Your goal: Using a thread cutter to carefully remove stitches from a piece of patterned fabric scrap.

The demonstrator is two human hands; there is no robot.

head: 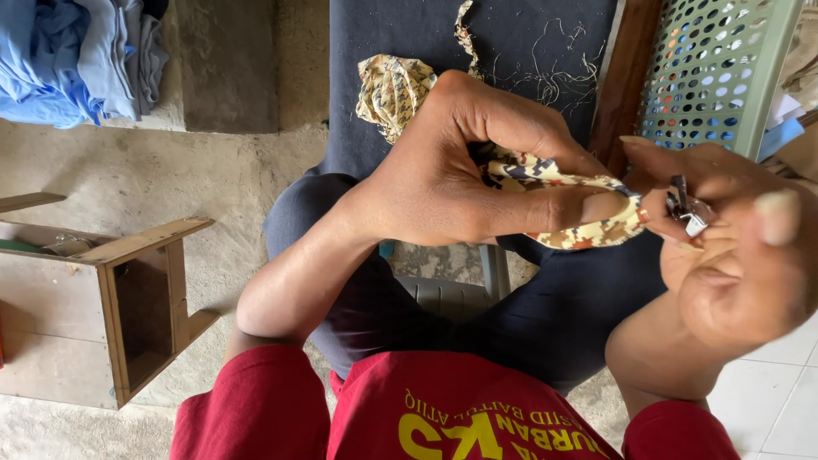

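left hand [443, 170] fingers [562, 209] pinch a patterned cream fabric strip [588, 232] taut; right hand [733, 247] fingers close around a small metal thread snip [687, 209] touching the strip's end. beyond the strip, loose threads [545, 68] on dark cloth [511, 43], a green perforated basket [716, 68] beside.

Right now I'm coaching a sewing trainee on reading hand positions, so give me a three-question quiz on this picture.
1. True or false: the left hand grips the patterned cloth strip.
2. What does the right hand hold?
A. a spool of thread
B. a small metal blade-like tool
C. a pencil
3. Fill in: loose thread clippings lie on the dark ____ cloth across the lap.

Key
1. True: its fingers pinch the strip.
2. B: held at the strip's end.
3. Blue.
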